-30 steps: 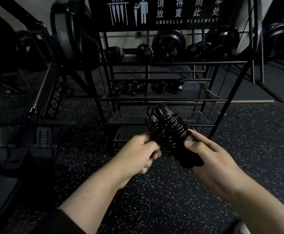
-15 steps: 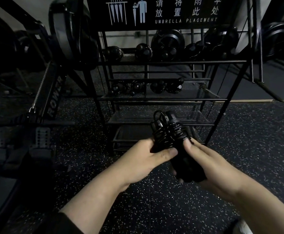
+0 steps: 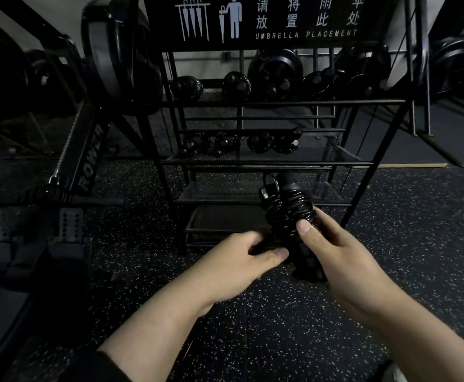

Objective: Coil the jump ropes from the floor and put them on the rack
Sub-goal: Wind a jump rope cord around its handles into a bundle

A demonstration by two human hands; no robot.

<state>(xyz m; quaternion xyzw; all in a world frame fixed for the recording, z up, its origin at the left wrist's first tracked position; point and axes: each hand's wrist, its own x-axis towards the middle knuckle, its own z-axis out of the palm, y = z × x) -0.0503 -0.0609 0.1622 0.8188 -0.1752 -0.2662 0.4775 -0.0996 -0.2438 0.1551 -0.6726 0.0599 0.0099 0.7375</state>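
In front of the rack's (image 3: 280, 162) lower shelves, above the floor (image 3: 418, 244), we hold the coiled rope (image 3: 290, 213) in both hands: our right hand (image 3: 343, 260) wraps its handles, our left hand (image 3: 241, 260) pinches its lower coils.

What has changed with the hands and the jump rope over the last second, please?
The left hand opened from a fist and now grips the lower part of the coiled jump rope. The right hand slid its thumb up onto the coils. The bundle stayed upright before the rack.
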